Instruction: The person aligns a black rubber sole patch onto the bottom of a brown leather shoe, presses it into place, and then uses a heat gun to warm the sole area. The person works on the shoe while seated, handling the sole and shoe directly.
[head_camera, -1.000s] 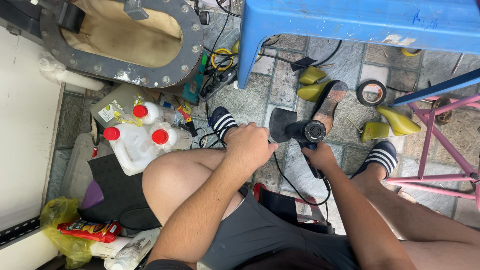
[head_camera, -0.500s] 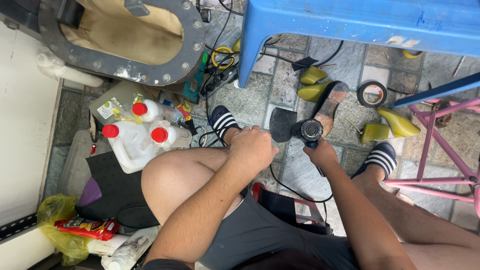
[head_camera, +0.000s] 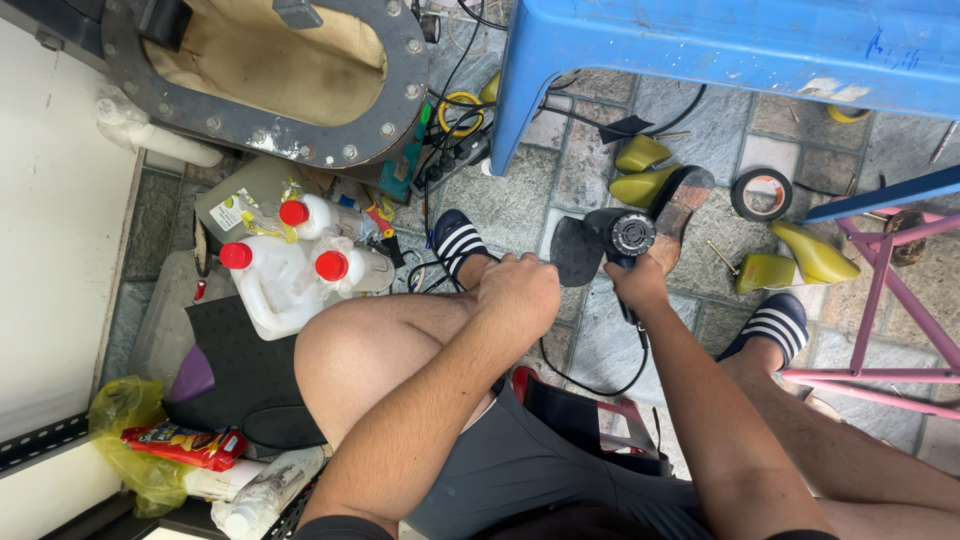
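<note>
Near the centre of the frame, slightly right, we see a black heat gun (head_camera: 622, 238) pointing up at the camera, its round nozzle end showing. Our right hand (head_camera: 637, 283) is wrapped closed around its handle from below, and a black cord (head_camera: 600, 385) loops down from it toward the lap. Just left of the nozzle a dark flat sole piece (head_camera: 576, 251) sits close to the gun; whether it touches we cannot tell. A brown shoe sole (head_camera: 683, 205) lies just right of the gun.

Our left hand (head_camera: 520, 293) is curled into a loose fist on the raised left knee, left of the gun; we cannot tell if anything is inside it.

Further out, yellow-green shoe lasts (head_camera: 640, 170) lie on the stone tiles above the gun, and more to the right beside a roll of tape (head_camera: 761, 193). A blue plastic stool (head_camera: 700, 45) fills the upper right. At left stand white jugs with red caps (head_camera: 268, 280), below a round metal-framed machine opening (head_camera: 265, 70).
</note>
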